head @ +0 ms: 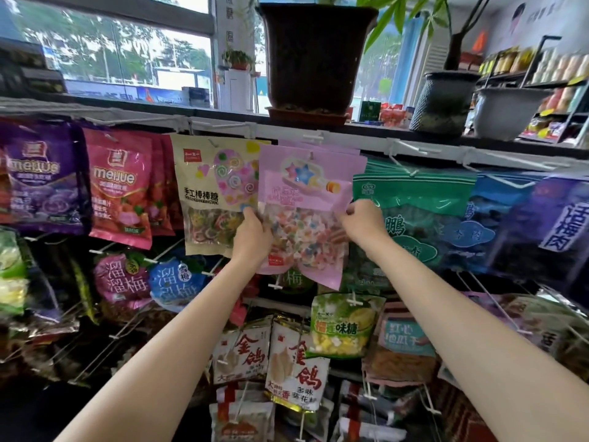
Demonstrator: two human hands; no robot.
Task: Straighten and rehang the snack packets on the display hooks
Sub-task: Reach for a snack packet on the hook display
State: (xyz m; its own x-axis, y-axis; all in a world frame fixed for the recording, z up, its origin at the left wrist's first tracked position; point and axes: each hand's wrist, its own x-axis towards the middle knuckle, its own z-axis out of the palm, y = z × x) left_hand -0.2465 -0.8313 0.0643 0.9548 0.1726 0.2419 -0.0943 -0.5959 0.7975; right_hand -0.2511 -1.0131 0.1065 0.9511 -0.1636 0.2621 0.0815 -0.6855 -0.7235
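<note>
A pink candy packet with a star picture and a clear window hangs on a white hook in the top row, with more pink packets behind it. My left hand grips its left edge and my right hand pinches its right edge. The packet sits slightly tilted, its lower corner pointing down to the right. To its left hangs a cream lollipop packet. To its right hangs a green packet.
Red and purple packets fill the top row to the left, dark blue packets to the right. Lower hooks carry several more packets. A dark plant pot stands on the shelf above the rack.
</note>
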